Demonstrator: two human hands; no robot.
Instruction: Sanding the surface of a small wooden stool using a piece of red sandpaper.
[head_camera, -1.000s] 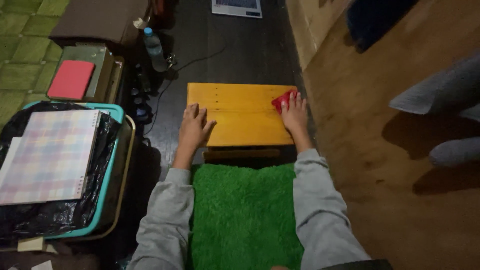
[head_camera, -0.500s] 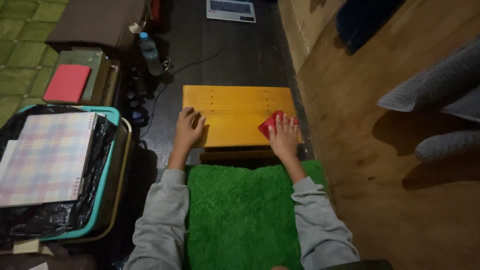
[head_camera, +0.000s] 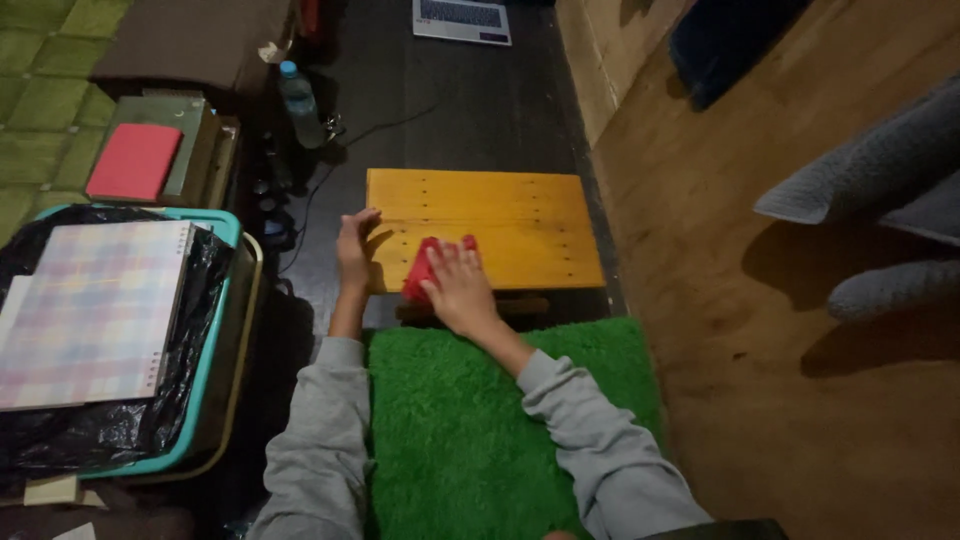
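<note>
Head view, looking down. A low yellow wooden counter (head_camera: 500, 225) stands on the dark floor, its long axis running left to right across the view, just beyond a green shaggy mat (head_camera: 470, 430). The red cloth (head_camera: 422, 268) lies on the counter's near left part, close to its front edge; the visible piece is elongated and slants from the near left toward the far right. The right hand (head_camera: 458, 288) lies flat on the cloth, fingers spread and pointing away from the person; its grip is released, pressing rather than clasping. The left hand (head_camera: 354, 245) rests at the counter's left end, fingers extended along that edge, grip released.

Compared with half a second ago, the cloth and right hand stand nearer the counter's left end, having been by its right end; the left hand has shifted from the top to the left edge.
</note>
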